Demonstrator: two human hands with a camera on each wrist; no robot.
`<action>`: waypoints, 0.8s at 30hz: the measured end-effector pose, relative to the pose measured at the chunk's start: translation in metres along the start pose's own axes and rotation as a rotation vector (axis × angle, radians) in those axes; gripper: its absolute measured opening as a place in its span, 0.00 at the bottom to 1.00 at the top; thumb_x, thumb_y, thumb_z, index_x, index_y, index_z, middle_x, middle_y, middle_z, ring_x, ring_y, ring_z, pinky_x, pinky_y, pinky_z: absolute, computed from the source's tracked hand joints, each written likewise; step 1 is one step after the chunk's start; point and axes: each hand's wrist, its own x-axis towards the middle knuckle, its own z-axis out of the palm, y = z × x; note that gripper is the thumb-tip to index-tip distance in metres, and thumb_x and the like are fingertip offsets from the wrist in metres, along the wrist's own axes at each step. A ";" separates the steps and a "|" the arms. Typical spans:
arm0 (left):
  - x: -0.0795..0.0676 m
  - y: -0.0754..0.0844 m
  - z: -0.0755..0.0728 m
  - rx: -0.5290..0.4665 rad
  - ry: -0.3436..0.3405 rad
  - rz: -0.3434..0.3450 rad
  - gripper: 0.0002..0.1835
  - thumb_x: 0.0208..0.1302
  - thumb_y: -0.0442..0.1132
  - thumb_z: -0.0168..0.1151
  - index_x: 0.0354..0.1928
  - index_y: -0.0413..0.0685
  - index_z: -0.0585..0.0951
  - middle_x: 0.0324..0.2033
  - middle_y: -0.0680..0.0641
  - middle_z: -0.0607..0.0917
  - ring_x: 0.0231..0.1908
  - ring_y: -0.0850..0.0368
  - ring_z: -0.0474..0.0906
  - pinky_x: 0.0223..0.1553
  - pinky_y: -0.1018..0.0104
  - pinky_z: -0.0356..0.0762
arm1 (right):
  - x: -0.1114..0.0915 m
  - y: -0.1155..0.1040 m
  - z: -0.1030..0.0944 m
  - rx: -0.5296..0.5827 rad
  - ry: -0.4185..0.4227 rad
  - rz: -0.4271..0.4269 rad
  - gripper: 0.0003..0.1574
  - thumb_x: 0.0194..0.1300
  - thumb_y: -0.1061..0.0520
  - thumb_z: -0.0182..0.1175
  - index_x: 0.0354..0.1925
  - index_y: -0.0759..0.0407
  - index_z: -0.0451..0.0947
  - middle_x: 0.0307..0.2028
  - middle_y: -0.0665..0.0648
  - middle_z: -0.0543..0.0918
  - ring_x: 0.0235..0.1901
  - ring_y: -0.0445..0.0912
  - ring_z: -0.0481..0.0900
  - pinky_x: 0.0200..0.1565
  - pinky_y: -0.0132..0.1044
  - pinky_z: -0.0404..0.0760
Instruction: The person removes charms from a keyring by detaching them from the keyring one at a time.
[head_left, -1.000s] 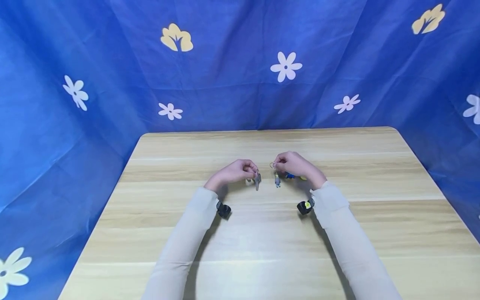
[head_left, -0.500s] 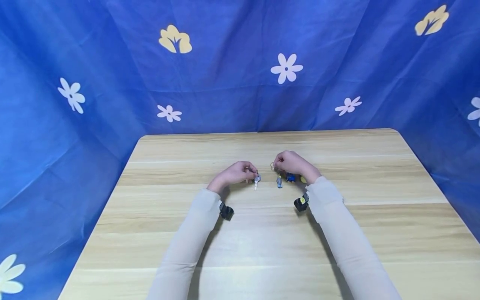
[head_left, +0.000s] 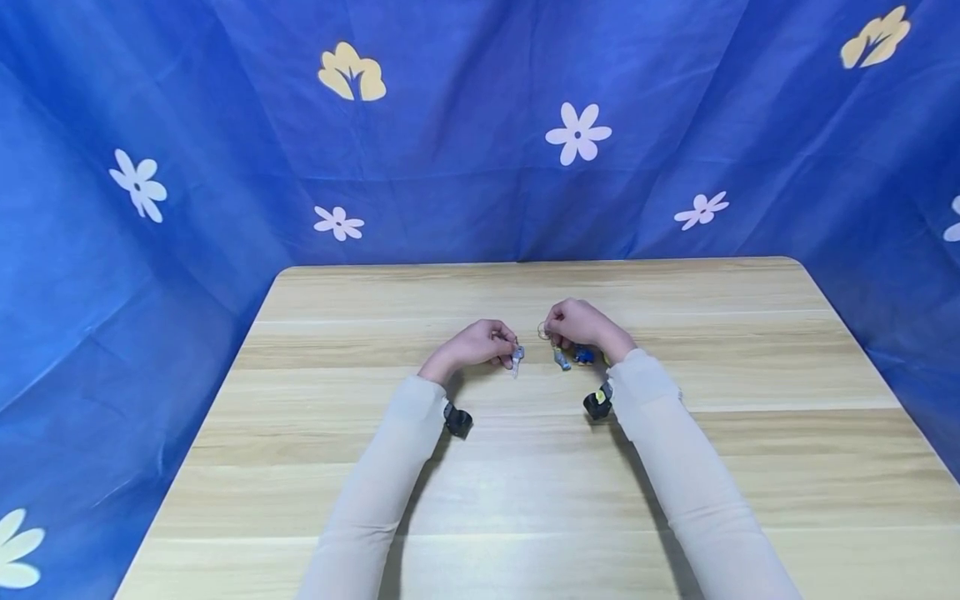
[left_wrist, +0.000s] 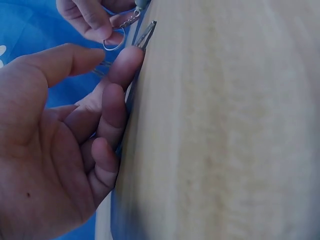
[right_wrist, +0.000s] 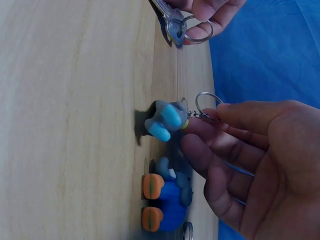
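Note:
Between thumb and fingers, my left hand (head_left: pixel 476 342) pinches a metal key ring (right_wrist: pixel 200 41) from which a silver key (right_wrist: pixel 175 25) hangs tilted. My right hand (head_left: pixel 588 323) pinches another metal ring (right_wrist: pixel 197 102) at the end of a short chain. From that chain hangs a small grey figurine keychain (right_wrist: pixel 159 116) with light-blue feet, low over the wood. Close by, below the right fingers in the right wrist view, lies a blue figurine keychain (right_wrist: pixel 171 202) with orange feet. The two held rings are apart, the key on the left and the grey figurine on the right.
The wooden table (head_left: pixel 525 467) has its far edge against a blue curtain (head_left: pixel 480 133) with printed flowers. Beside the blue figurine shows part of another metal ring (right_wrist: pixel 187 231). A bit of yellow (head_left: pixel 606 358) peeks out by the right wrist.
The key in my left hand has turned, its flat face now brighter. The grey figurine has swung to the right under my right hand, whose wrist has shifted slightly left.

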 end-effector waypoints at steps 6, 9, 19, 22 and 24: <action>0.001 0.001 0.000 -0.015 0.010 -0.008 0.13 0.66 0.36 0.56 0.48 0.34 0.75 0.34 0.43 0.84 0.27 0.60 0.81 0.33 0.70 0.80 | -0.001 -0.002 -0.003 -0.014 0.009 0.012 0.14 0.73 0.57 0.48 0.42 0.64 0.79 0.27 0.57 0.84 0.22 0.45 0.80 0.34 0.35 0.80; 0.001 0.002 0.001 -0.021 0.010 -0.012 0.14 0.67 0.36 0.55 0.50 0.33 0.74 0.36 0.41 0.85 0.27 0.61 0.81 0.33 0.70 0.80 | -0.002 0.001 -0.004 -0.009 0.022 0.017 0.14 0.72 0.58 0.48 0.46 0.64 0.77 0.28 0.57 0.84 0.22 0.44 0.80 0.36 0.36 0.81; -0.013 0.001 -0.009 -0.082 0.086 -0.007 0.19 0.69 0.35 0.52 0.59 0.32 0.69 0.40 0.36 0.84 0.32 0.57 0.80 0.38 0.68 0.81 | -0.024 0.015 -0.026 0.119 0.139 -0.060 0.19 0.72 0.60 0.47 0.56 0.69 0.72 0.37 0.67 0.82 0.32 0.57 0.83 0.36 0.42 0.80; -0.024 0.000 -0.014 -0.019 0.119 0.037 0.21 0.70 0.39 0.53 0.60 0.35 0.70 0.44 0.36 0.84 0.38 0.52 0.82 0.44 0.63 0.80 | -0.038 0.017 -0.034 0.064 0.221 -0.105 0.20 0.72 0.57 0.50 0.54 0.69 0.74 0.41 0.67 0.82 0.40 0.58 0.82 0.44 0.45 0.79; -0.033 0.000 -0.017 0.047 0.143 0.070 0.23 0.70 0.43 0.54 0.61 0.38 0.70 0.49 0.37 0.83 0.46 0.48 0.81 0.52 0.58 0.78 | -0.047 0.018 -0.038 0.037 0.267 -0.131 0.21 0.71 0.54 0.52 0.54 0.68 0.75 0.44 0.65 0.82 0.44 0.57 0.80 0.49 0.47 0.77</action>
